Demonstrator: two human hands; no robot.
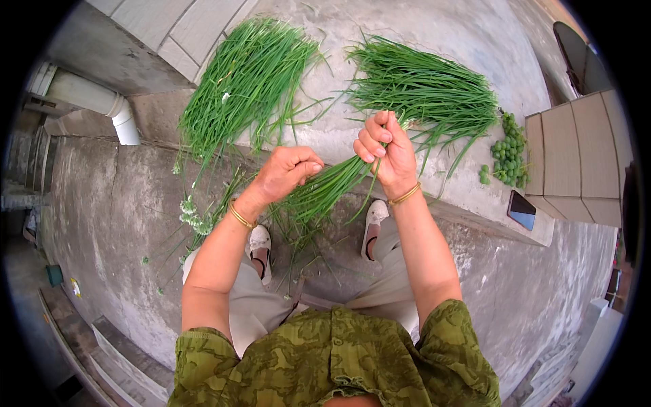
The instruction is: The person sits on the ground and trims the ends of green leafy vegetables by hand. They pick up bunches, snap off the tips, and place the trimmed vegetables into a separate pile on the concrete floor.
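My right hand (385,147) grips a bunch of garlic chives (330,188) near its pale stem ends. The long green leaves hang down to the left, over the floor between my shoes. Beside those leaves is my left hand (287,172), thumb and fingertips pinched together; whether a leaf is caught between them is hidden. Across the concrete ledge in front lie two large heaps of chives: a left heap (249,81) and a right heap (422,84). White chive flowers (196,216) on stalks lie on the floor left of my left forearm.
Green grapes (508,152) rest on the ledge (447,196) by a tiled block (574,157). A smartphone (521,209) lies near the ledge's right end. A white drainpipe (122,119) juts out at left. Loose stalks litter the concrete floor (122,203).
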